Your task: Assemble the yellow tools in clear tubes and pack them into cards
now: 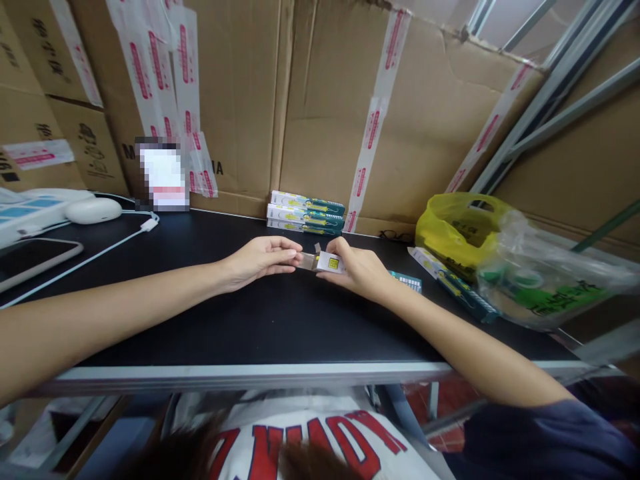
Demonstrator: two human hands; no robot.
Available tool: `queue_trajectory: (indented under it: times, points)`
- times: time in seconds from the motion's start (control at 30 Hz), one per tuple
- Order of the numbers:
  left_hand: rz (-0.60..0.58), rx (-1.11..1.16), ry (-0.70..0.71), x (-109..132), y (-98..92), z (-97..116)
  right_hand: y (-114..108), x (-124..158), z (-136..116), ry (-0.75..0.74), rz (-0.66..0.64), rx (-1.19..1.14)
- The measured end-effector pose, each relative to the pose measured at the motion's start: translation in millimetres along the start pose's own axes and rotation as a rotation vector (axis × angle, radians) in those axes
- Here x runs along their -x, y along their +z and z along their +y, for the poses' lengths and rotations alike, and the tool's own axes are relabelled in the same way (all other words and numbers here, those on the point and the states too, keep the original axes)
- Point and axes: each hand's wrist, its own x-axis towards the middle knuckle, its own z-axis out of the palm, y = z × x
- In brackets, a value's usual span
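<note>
My right hand (360, 267) is closed around a slim white-and-teal cardboard box (330, 263) with a yellow square label on its side. The box's end faces left, and a small flap stands up from it. A teal part (407, 281) shows beyond my right wrist and looks like the box's other end. My left hand (267, 262) pinches a flat, greyish-brown, see-through piece (307, 261) at the box's left end. Whether this piece is a sleeve coming out of the box is hard to tell. Both hands are above the black tabletop (250, 327).
Several similar boxes (305, 215) are stacked at the back; another box (453, 283) lies at right, beside a yellow plastic bag (450, 223) and a clear bag (540, 280). On the left are a phone (40, 260), a white case (93, 210) and a cable (90, 260). Cardboard (240, 100) walls the back.
</note>
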Motion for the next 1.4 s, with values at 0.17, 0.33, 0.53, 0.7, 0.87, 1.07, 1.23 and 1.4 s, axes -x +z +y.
queue_trajectory:
  times: [0.17, 0.33, 0.53, 0.7, 0.87, 1.07, 1.23, 1.4]
  points:
    - [0.006, -0.208, 0.164, -0.2, -0.3, 1.7, -1.3, 1.0, -0.7, -0.005, -0.003, -0.003]
    - [-0.001, -0.561, 0.437, 6.2, -2.5, 2.5, -1.2, 1.9, -0.5, -0.015, -0.03, -0.027]
    - [-0.05, -1.041, 0.753, 14.0, -7.0, 7.2, -1.7, 3.3, -1.5, -0.051, -0.009, -0.064]
    - [-0.09, -1.176, 0.866, 16.6, -4.6, 9.0, -0.2, 3.5, -9.1, -0.101, -0.084, -0.095]
    - [-0.075, -1.228, 0.937, 19.9, 0.7, 10.4, 0.4, 1.9, -10.1, -0.107, -0.089, -0.1]
    - [-0.004, -1.135, 0.966, 16.9, -3.1, 9.2, -6.2, 3.0, -3.7, -0.039, 0.022, -0.125]
    - [-0.04, -1.136, 0.997, 13.7, -2.5, 1.7, -5.9, 3.1, -7.6, -0.097, 0.028, -0.138]
    - [-0.05, -1.073, 0.905, 14.7, 9.3, -0.4, -4.0, 0.9, -16.6, -0.159, 0.036, -0.147]
